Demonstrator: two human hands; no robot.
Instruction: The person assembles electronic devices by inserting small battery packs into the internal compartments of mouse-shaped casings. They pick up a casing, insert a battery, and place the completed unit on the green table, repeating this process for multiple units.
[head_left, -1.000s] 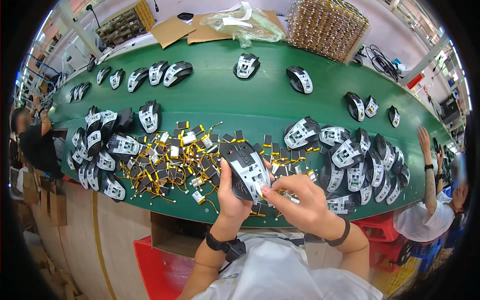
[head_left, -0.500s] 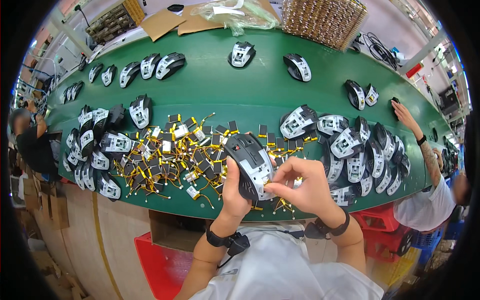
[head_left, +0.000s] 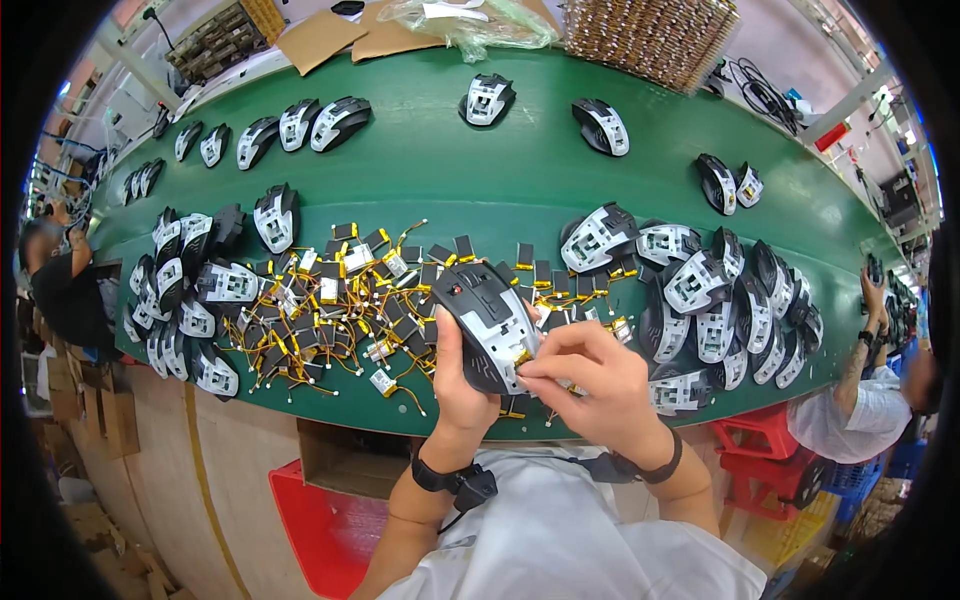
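Note:
A black and silver-grey computer mouse (head_left: pixel 508 332), its silver underside up, is held tilted over the table in my left hand (head_left: pixel 462 400). The thumb lies along its left side; the other fingers are mostly hidden beneath it. At the mouse's near right end, my right hand (head_left: pixel 600 385) pinches with thumb and forefinger, touching an opening where a small yellow part (head_left: pixel 521 358) shows. What the fingertips hold is too small to tell. Left of the mouse spreads a heap of small flat battery packs (head_left: pixel 310 320) with yellow ends and thin leads.
Similar mice pile up at the left (head_left: pixel 228 283) and right (head_left: pixel 697 283) on the green table (head_left: pixel 440 170). More stand along its far side. A brown divided tray (head_left: pixel 655 40) is at the back. One co-worker (head_left: pixel 65 280) sits at far left, another (head_left: pixel 860 400) at far right.
My left hand and the mouse have shifted slightly left. My right hand has moved a little down and left, still pinching at the mouse's end. The right co-worker's outstretched arm has drawn back.

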